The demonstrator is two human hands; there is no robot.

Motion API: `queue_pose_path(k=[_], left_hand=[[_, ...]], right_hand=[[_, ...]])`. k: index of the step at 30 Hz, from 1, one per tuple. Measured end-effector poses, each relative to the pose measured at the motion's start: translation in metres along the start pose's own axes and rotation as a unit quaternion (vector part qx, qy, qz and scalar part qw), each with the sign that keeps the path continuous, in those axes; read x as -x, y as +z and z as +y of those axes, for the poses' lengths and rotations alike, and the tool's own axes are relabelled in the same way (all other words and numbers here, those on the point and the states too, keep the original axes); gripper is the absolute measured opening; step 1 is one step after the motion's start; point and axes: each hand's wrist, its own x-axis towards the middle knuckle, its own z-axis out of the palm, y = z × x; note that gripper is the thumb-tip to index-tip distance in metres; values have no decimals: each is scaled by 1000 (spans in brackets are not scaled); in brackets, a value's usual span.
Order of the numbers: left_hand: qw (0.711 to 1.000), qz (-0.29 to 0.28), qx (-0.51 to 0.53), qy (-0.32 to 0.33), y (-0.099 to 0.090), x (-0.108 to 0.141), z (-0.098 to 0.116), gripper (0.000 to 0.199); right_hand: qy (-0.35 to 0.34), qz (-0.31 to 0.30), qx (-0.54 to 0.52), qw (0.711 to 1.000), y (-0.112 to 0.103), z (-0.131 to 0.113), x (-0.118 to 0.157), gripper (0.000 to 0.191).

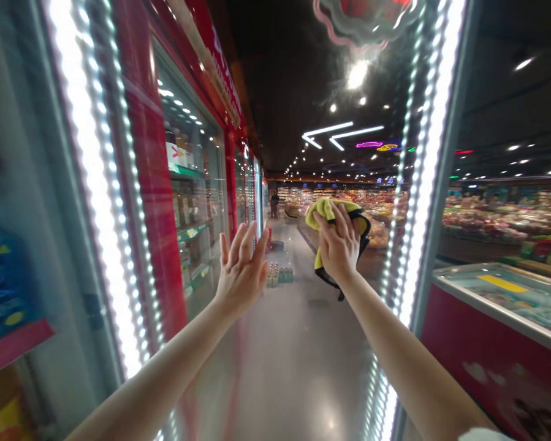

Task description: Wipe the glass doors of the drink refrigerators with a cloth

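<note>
The right hand is gripping a bunched yellow cloth, apparently against a glass door; easing fingers could be letting it slip; the left hand is spreading open; a red fridge is holding bottles; a chest freezer is holding indistinct goods.

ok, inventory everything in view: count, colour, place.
Cloth: one, yellow with black edging, under right hand
Glass pane: one, clear, ahead
LED strips: two, white, flanking pane
Fridges: several, red-framed, left
Package: one, blue, left edge
Floor bottles: several, greenish, aisle
Chest freezer: one, dark red, right
Arrow lights: two, white, ceiling
Displayed goods: many, mixed colours, right background
Distant figure: at least one, dark, aisle end
Left hand: one, bare, left of cloth
Right hand: one, bare, on cloth
</note>
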Motion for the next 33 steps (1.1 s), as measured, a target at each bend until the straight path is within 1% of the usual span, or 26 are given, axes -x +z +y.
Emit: queue_pose_path(k=[1, 3, 4, 6, 8, 10, 12, 14, 15, 17, 19, 21, 22, 23, 25, 26, 28, 30, 31, 33], left_hand=[[1000, 1, 1, 0, 1, 1, 1, 87], [1000, 5, 0, -1, 2, 5, 3, 86], [1000, 6, -2, 0, 2, 8, 3, 86], [1000, 9, -7, 5, 3, 10, 4, 85], [1000, 12, -11, 14, 5, 7, 6, 85], [1000, 15, -10, 23, 7, 1, 10, 85], [999, 17, -6, 28, 11, -6, 15, 86], [999, 18, -2, 28, 13, -9, 19, 86], [999, 17, -1, 28, 14, -8, 21, 86], [1000, 15, -2, 23, 15, -5, 22, 87], [1000, 11, -4, 19, 16, 0, 24, 88], [1000, 7, -2, 20, 18, 2, 26, 90], [1000, 5, 0, 22, 19, 2, 28, 90], [1000, 3, 4, 25, 20, 0, 30, 91], [999, 1, 12, 32, 24, -4, 36, 92], [999, 0, 14, 35, 25, -7, 39, 92], [999, 0, 15, 43, 29, -9, 46, 92], [999, -1, 17, 50, 33, -9, 51, 91], [998, -3, 19, 52, 35, -7, 54, 92], [998, -11, 23, 52, 38, -4, 58, 92]], right_hand=[[31, 21, -1, 999, -1, 8, 4, 44], [81, 57, 0, 995, -2, 14, 23, 45], [90, 65, 2, 994, -2, 13, 35, 45], [63, 48, 7, 997, -1, 4, 52, 46], [4, 8, 8, 1000, 0, -3, 51, 44], [-37, -14, 7, 999, 0, 2, 30, 43], [-31, 1, 6, 1000, -2, 20, 5, 44], [7, 36, 0, 999, -5, 46, -8, 45], [30, 54, -5, 998, -7, 59, -6, 46], [70, 85, -11, 994, -9, 75, 15, 48], [92, 100, -11, 991, -9, 77, 46, 49], [77, 82, -11, 994, -8, 71, 69, 49], [57, 61, -15, 996, -7, 68, 72, 48], [33, 38, -20, 999, -7, 67, 70, 47], [-2, 9, -26, 1000, -9, 75, 53, 44], [-5, 11, -28, 1000, -10, 84, 42, 43], [13, 35, -28, 999, -13, 106, 27, 43], [51, 62, -26, 996, -15, 121, 32, 46], [69, 72, -22, 995, -16, 123, 41, 47], [89, 79, -18, 993, -15, 117, 64, 49]])
